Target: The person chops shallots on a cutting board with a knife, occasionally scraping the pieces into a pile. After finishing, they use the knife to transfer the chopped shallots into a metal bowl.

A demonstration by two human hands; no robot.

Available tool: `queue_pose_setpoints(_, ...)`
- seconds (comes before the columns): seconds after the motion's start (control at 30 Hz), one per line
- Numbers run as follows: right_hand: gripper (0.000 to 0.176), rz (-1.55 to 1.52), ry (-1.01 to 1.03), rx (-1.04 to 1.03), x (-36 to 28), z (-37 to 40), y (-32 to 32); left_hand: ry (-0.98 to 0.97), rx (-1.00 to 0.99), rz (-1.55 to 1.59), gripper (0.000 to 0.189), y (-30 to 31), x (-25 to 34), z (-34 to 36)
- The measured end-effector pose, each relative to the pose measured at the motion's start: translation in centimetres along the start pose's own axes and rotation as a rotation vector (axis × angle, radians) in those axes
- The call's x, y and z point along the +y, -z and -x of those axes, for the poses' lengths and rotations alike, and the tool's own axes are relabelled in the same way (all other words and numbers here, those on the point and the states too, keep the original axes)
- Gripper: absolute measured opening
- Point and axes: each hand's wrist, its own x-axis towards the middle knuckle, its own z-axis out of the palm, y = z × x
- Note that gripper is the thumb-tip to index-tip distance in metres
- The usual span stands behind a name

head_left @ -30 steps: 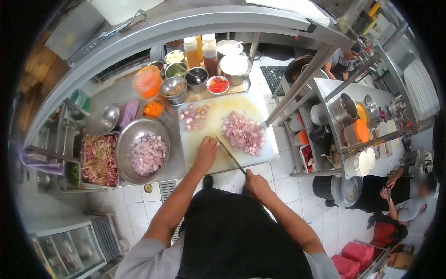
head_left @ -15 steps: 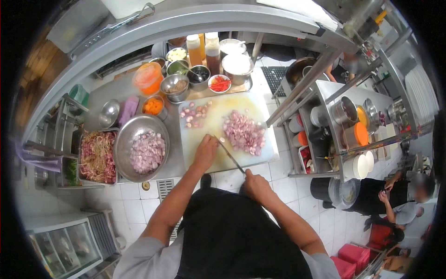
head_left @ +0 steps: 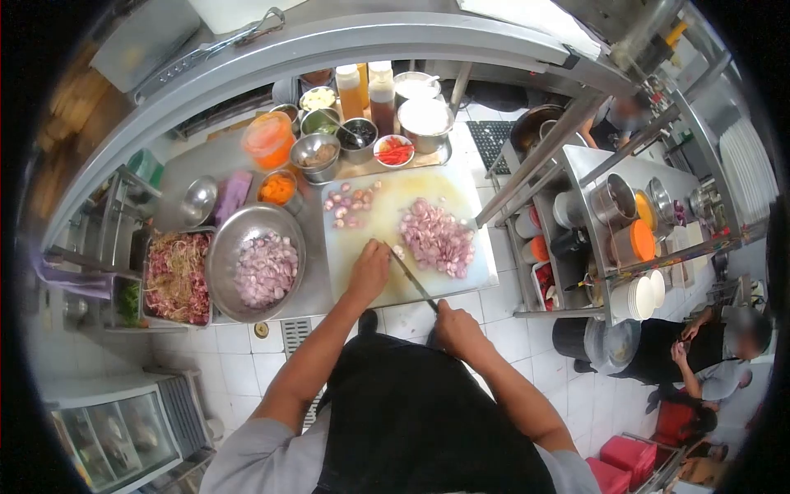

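Observation:
My right hand [head_left: 458,331] is closed round the handle of a knife [head_left: 414,278], whose blade slants up and left over the white cutting board [head_left: 350,272]. My left hand [head_left: 369,270] is at the blade's far end, fingers bent and pressed together; whatever they hold is hidden. Just past the blade lies a small pale shallot slice [head_left: 398,250]. A heap of sliced shallots [head_left: 438,239] covers the board's right side. Several peeled whole shallots [head_left: 349,206] are scattered at its upper left.
Left of the board stands a steel bowl [head_left: 216,280] of cut shallots, beside a tray of unpeeled shallots [head_left: 177,276]. Behind the board are sauce bottles [head_left: 382,103], a bowl of red peppers [head_left: 394,151] and an orange tub [head_left: 267,140]. A metal post [head_left: 531,152] rises at right.
The whole view has shifted slightly down and to the right. Both hands and the knife keep nearly the same place over the board, and the shallot heaps look alike.

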Motion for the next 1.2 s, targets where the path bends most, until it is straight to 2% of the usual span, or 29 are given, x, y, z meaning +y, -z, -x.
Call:
queue_pose_setpoints(0.07,0.020,-0.012,0.003,-0.014,0.0,0.5,0.2,0.016,-0.007,0.005,0.009,0.0,0.1,-0.1)
queue_pose_setpoints(0.17,0.019,-0.009,0.017,0.010,2.3,-1.0,-2.7,-0.009,-0.014,-0.007,0.009,0.1,0.3,0.0)
queue_pose_setpoints(0.33,0.023,-0.113,0.056,-0.004,4.0,-1.4,-0.6,-0.052,0.052,0.045,0.010,0.1,0.6,-0.4)
queue_pose_setpoints(0.47,0.025,-0.130,0.080,0.055,5.2,-1.0,-0.5,-0.108,0.007,0.031,0.015,0.6,0.1,-0.4)
queue_pose_setpoints(0.53,0.024,-0.131,0.075,0.061,4.2,-0.6,-0.7,0.066,-0.105,0.013,0.015,0.8,0.5,-0.2)
queue_pose_setpoints(0.67,0.021,-0.064,0.074,0.041,3.3,-0.7,-2.6,0.143,-0.060,0.101,0.008,-0.3,0.4,0.4)
queue_pose_setpoints(0.73,0.020,-0.045,0.022,0.018,2.6,-0.9,-2.5,0.053,0.054,0.121,0.007,-0.6,0.1,0.4)
queue_pose_setpoints(0.83,0.020,-0.018,0.056,0.044,1.5,0.2,-1.1,0.048,0.002,0.097,0.008,0.0,-0.3,0.4)
queue_pose_setpoints(0.97,0.020,-0.001,0.006,0.022,2.1,-0.7,-2.4,0.046,-0.001,0.095,0.007,-0.2,-0.1,0.3)
queue_pose_setpoints(1.03,0.019,0.024,0.030,0.024,1.6,-0.6,-1.3,-0.011,0.029,0.068,0.006,-0.3,-0.2,0.2)
queue_pose_setpoints(1.13,0.019,0.025,0.037,0.013,0.6,0.5,0.5,0.001,0.035,0.067,0.006,-0.2,0.3,0.3)
queue_pose_setpoints(1.2,0.019,0.033,0.040,0.018,2.2,-0.6,-1.8,0.007,0.015,0.056,0.006,-0.1,0.4,0.3)
